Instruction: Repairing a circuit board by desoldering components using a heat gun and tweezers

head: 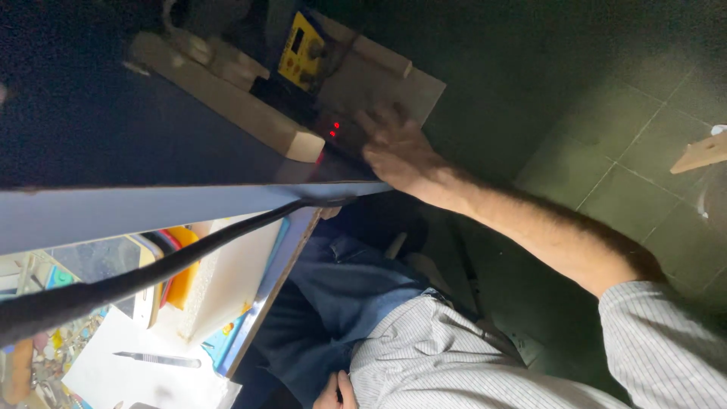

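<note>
My right hand (395,148) reaches out from a striped sleeve, its fingers spread flat on a black device (338,130) that shows small red lights. The hand grips nothing. Just beyond the black device is a unit with a yellow front panel (301,54), and a long wooden block (227,95) lies to its left. My left hand (337,391) is only partly in view at the bottom edge, resting against my striped shirt above my jeans. Its fingers are mostly hidden.
A dark board (113,129) with a pale edge crosses the left half. A black cable (151,273) hangs under it. Below lie white paper (144,379) with a metal scalpel (156,359), a blue mat and yellow and red items. A tiled floor (628,151) is at right.
</note>
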